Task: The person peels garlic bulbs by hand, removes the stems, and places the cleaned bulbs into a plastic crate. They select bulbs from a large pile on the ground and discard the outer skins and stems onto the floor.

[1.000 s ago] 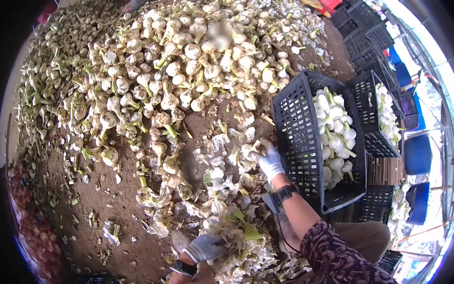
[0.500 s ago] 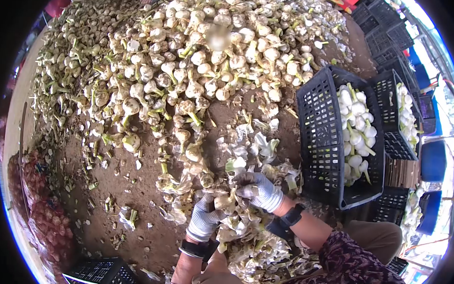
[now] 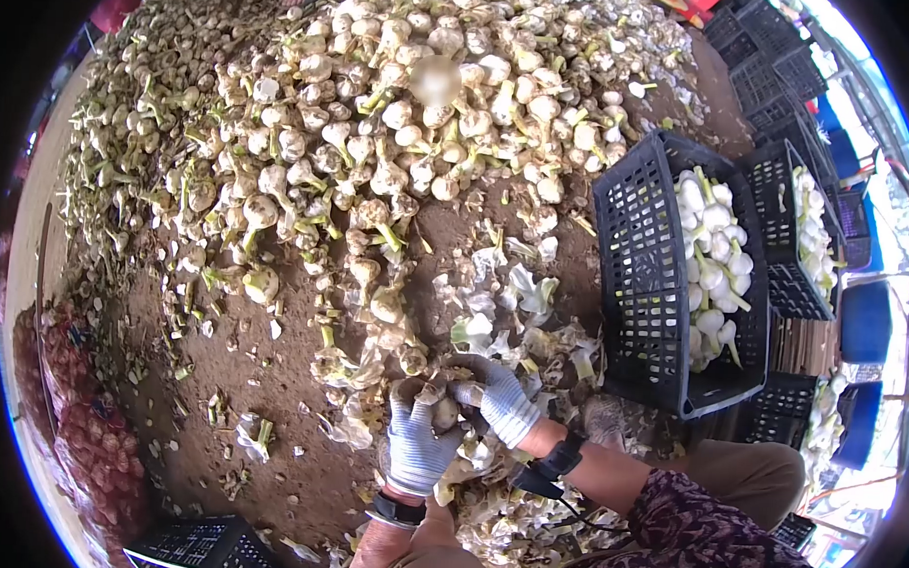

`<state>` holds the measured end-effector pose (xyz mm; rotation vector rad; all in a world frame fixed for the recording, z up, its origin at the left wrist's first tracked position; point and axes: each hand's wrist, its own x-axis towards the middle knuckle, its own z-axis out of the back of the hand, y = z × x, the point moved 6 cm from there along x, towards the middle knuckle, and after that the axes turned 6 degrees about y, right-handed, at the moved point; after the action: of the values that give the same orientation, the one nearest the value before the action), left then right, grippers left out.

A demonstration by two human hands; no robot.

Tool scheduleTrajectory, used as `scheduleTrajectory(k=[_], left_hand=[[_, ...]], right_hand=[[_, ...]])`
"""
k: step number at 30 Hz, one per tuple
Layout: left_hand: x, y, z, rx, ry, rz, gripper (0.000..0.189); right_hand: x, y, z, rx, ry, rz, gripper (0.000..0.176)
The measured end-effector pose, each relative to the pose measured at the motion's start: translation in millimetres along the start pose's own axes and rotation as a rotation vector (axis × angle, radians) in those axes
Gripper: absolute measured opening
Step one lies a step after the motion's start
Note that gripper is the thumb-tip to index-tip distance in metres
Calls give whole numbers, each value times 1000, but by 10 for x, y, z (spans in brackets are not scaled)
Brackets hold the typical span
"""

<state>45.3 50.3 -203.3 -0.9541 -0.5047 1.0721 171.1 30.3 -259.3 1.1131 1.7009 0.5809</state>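
Note:
My left hand [image 3: 418,446], in a striped white work glove, is closed around a garlic bulb [image 3: 444,415] low in the middle of the view. My right hand [image 3: 502,397], gloved the same way, meets it from the right, its fingers pinching at the upper side of the bulb, probably its outer skin; the fingertips partly hide it. Loose peeled garlic skins [image 3: 473,330] lie just beyond my hands and more are heaped below them. Dirty unpeeled garlic bulbs [image 3: 386,304] lie on the ground ahead of my fingers.
A large pile of garlic [image 3: 380,111] spreads across the ground ahead. To the right stands a black plastic crate [image 3: 640,280] with clean white garlic [image 3: 714,248], other crates behind it. Red mesh sacks [image 3: 98,452] line the left, and another black crate [image 3: 200,548] sits at lower left.
Both hands have drawn closer together around the bulb. My right hand has shifted left and slightly down, and my left hand has turned more upright, its back now facing up.

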Motion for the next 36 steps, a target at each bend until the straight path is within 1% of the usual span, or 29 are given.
scheduleTrajectory(k=[2, 6, 7, 8, 9, 10, 11, 12, 13, 14, 15, 16, 17, 18, 20, 21, 22, 24, 25, 26, 27, 28, 30, 31, 32, 33, 34, 35, 36], left_hand=[[-12, 16, -2, -5, -16, -41, 59], [-45, 178, -12, -57, -48, 8, 54], [-97, 442, -103, -496, -45, 232, 53], [-106, 512, -179, -935, -42, 454, 52], [-134, 413, -81, -899, -55, 444, 45], [-113, 391, -107, -1237, -101, 512, 39], [-155, 441, -165, -1440, -47, 554, 37], [-182, 460, -210, -1642, 9, 592, 36], [-244, 537, -234, -1588, -49, 706, 42], [-242, 533, -226, -1587, -49, 709, 42], [-253, 529, -236, -1598, -15, 745, 43], [-259, 527, -242, -1609, 19, 777, 43], [-246, 569, -253, -1529, 37, 757, 62], [-246, 585, -269, -1529, 38, 755, 62], [-180, 513, -185, -1473, -14, 496, 36], [-196, 511, -154, -1276, -96, 518, 40], [-164, 417, -119, -1109, -42, 403, 47], [-140, 431, -63, -826, -56, 280, 47], [-157, 435, -44, -827, -54, 280, 47], [-181, 413, -12, -864, -44, 388, 42], [-216, 408, 1, -899, -34, 498, 38], [-223, 385, 24, -899, -36, 498, 38], [-260, 380, -45, -1282, -72, 602, 35], [-283, 449, -63, -1147, 1, 550, 40], [-271, 481, -60, -1147, 1, 548, 40], [-270, 488, -86, -1203, 50, 560, 42], [-284, 491, -123, -1256, 104, 574, 44], [-287, 558, -142, -1257, 40, 642, 45], [-273, 549, -163, -1256, 41, 638, 45]], right_hand=[[-26, 5, -15, 104, 15, -30, 39], [-14, 53, -34, 40, 54, 20, 39], [-3, 40, -14, 11, 69, 33, 42], [11, 112, -53, -19, 86, 47, 44], [5, 173, -79, -19, 88, 47, 44], [-27, 278, -136, -31, 145, 115, 46], [-53, 384, -205, -42, 202, 182, 49], [-31, 369, -208, -290, 239, 285, 52], [-42, 397, -222, -551, 312, 310, 53], [-60, 449, -268, -811, 382, 331, 53], [-69, 446, -281, -809, 383, 330, 53], [-64, 420, -277, -883, 353, 286, 54], [-58, 397, -263, -957, 319, 243, 56], [-44, 351, -262, -958, 318, 245, 56], [-28, 422, -189, -696, 74, 425, 56], [-53, 228, -162, -95, 73, -3, 60], [-55, 174, -144, -92, 72, -4, 60], [-42, 54, -165, -245, 255, 15, 56], [-53, -61, -115, -225, 261, -85, 52], [-53, -17, -134, -227, 260, -86, 52], [-50, 95, -175, -487, 273, 42, 49], [-54, 201, -235, -745, 284, 174, 47], [-12, 266, -269, -794, 290, 130, 43], [13, 270, -239, -917, 258, 297, 38], [17, 347, -281, -1037, 225, 471, 32], [15, 368, -299, -978, 173, 533, 26], [20, 346, -315, -974, 171, 530, 26], [59, 344, -338, -1003, 192, 449, 28], [102, 355, -349, -1033, 212, 371, 30]])
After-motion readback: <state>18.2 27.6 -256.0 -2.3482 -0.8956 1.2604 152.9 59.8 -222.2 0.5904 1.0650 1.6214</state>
